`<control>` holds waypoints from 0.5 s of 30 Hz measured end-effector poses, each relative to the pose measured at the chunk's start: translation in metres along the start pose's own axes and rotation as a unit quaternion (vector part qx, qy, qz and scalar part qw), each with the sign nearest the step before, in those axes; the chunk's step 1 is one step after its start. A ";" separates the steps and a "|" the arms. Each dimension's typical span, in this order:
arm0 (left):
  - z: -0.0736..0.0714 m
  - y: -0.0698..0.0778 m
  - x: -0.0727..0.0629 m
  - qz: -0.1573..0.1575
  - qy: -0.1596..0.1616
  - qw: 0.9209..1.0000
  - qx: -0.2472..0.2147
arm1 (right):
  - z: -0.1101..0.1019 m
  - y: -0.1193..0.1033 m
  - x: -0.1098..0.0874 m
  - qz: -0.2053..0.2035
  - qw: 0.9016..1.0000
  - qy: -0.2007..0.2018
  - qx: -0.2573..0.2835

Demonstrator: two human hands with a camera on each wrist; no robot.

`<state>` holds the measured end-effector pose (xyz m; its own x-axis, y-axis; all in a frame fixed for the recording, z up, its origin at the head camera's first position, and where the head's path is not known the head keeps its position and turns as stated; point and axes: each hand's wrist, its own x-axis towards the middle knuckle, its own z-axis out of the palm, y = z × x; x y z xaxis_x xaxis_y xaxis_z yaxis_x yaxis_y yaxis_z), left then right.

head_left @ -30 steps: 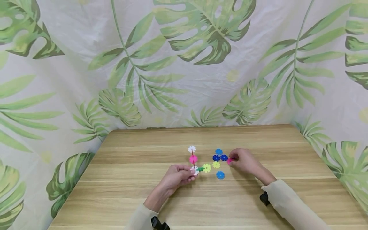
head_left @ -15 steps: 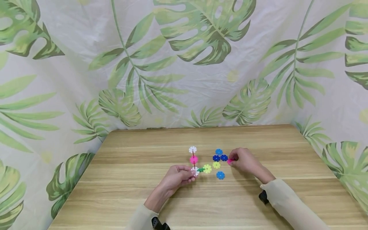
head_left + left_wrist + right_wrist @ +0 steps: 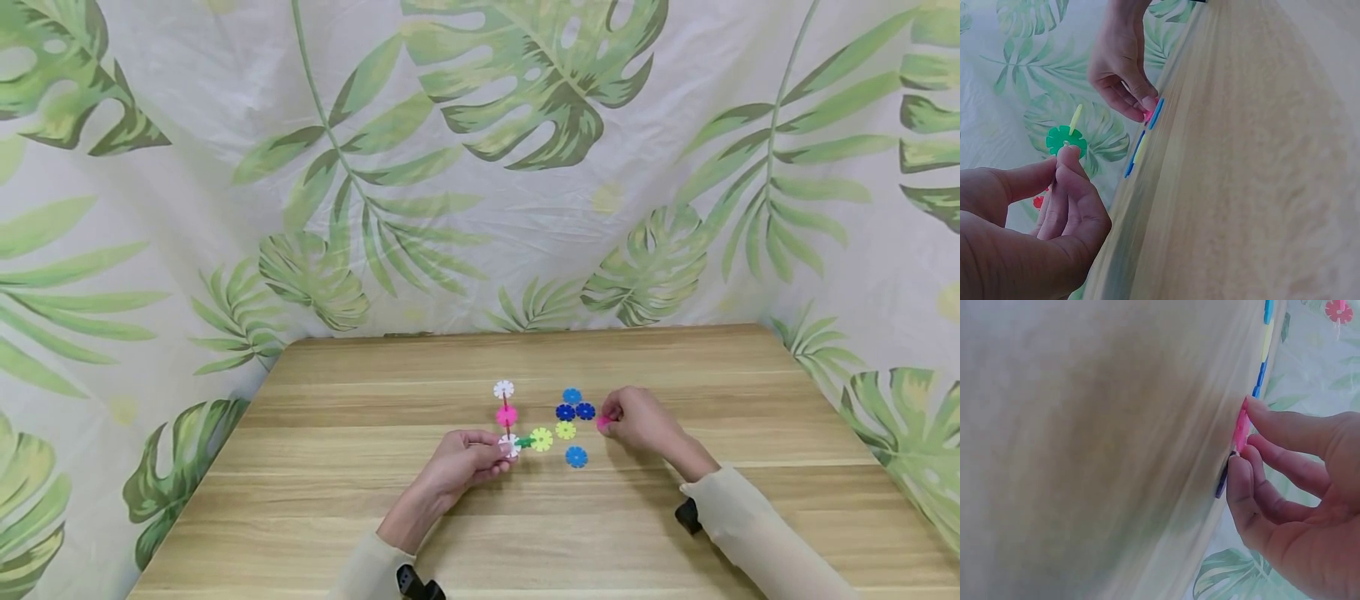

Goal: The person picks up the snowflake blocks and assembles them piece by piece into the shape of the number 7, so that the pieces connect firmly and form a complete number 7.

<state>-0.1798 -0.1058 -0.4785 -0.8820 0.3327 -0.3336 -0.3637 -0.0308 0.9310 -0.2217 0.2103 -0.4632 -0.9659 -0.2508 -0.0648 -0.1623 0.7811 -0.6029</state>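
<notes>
Preferably, leave slots uncovered: at lower centre of frame, left hand (image 3: 467,460) pinches white slotted plastic disc (image 3: 512,440); right hand (image 3: 639,421) pinches pink round plastic disc (image 3: 603,423).

Tallied at 1 wood tbl (image 3: 600,542): 14 slotted discs.

Incl. 2 ea. white discs (image 3: 503,389), pink discs (image 3: 507,416), yel. discs (image 3: 566,430), lt.-blue discs (image 3: 576,457), dk.-blue discs (image 3: 586,412), red discs (image 3: 1338,312); 1 ea. grn. disc (image 3: 1057,145), dk. disc (hue unclear) (image 3: 1222,480), L hand (image 3: 465,461), R hand (image 3: 639,423); 2 sleeves (image 3: 765,521); 1 leaf-print cloth (image 3: 540,225).
</notes>
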 end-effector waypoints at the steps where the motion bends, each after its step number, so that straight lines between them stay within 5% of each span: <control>1: 0.000 0.000 0.000 0.000 0.000 1.000 0.000 | 0.000 0.000 -0.001 0.000 1.000 0.001 0.002; 15: 0.005 0.001 0.001 -0.004 -0.006 1.000 -0.001 | -0.001 -0.008 -0.022 -0.045 0.997 0.037 0.058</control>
<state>-0.1792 -0.1013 -0.4772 -0.8751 0.3449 -0.3394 -0.3715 -0.0293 0.9280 -0.1992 0.2099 -0.4564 -0.9612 -0.2711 0.0501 -0.2294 0.6854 -0.6911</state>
